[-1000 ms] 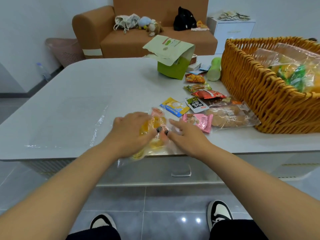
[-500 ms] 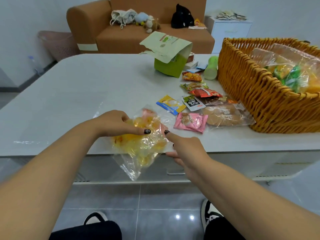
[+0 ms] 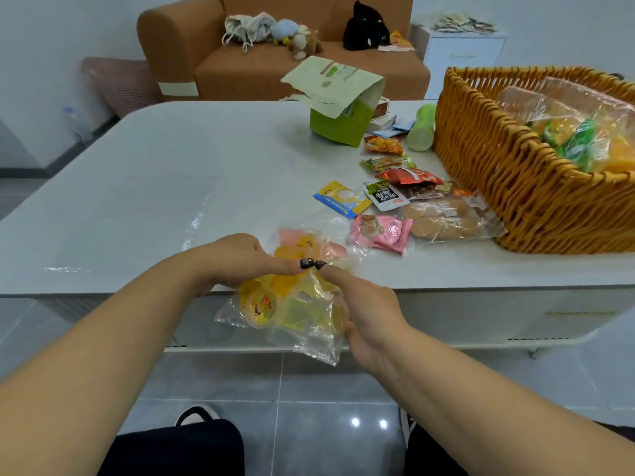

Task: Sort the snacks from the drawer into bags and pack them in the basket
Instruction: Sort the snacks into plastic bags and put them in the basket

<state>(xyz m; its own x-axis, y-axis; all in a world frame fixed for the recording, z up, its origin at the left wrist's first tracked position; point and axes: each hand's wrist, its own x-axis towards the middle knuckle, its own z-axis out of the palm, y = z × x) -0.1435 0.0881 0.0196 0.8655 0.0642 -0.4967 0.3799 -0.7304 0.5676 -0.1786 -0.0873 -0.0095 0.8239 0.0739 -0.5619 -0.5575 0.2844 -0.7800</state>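
Observation:
A clear plastic bag of yellow jelly cups [image 3: 295,307] hangs over the table's front edge. My left hand [image 3: 240,259] pinches the bag's top from the left, and my right hand [image 3: 364,304] pinches it from the right; the two thumb tips meet in the middle. Loose snack packets lie on the table to the right: a pink one [image 3: 379,231], a yellow-blue one [image 3: 342,199], a clear pack of round biscuits [image 3: 446,218]. The woven basket [image 3: 508,187] at the right holds filled clear bags.
A green paper bag [image 3: 340,108] with a torn flap stands at the back of the white table [image 3: 171,187], next to a green bottle [image 3: 424,128] lying down. A flat clear bag lies on the table at left. A brown sofa and white cabinet stand behind.
The bag of jelly cups has been pulled off the table top toward me and now hangs past the edge. Both hands have shifted onto its top edge and come together.

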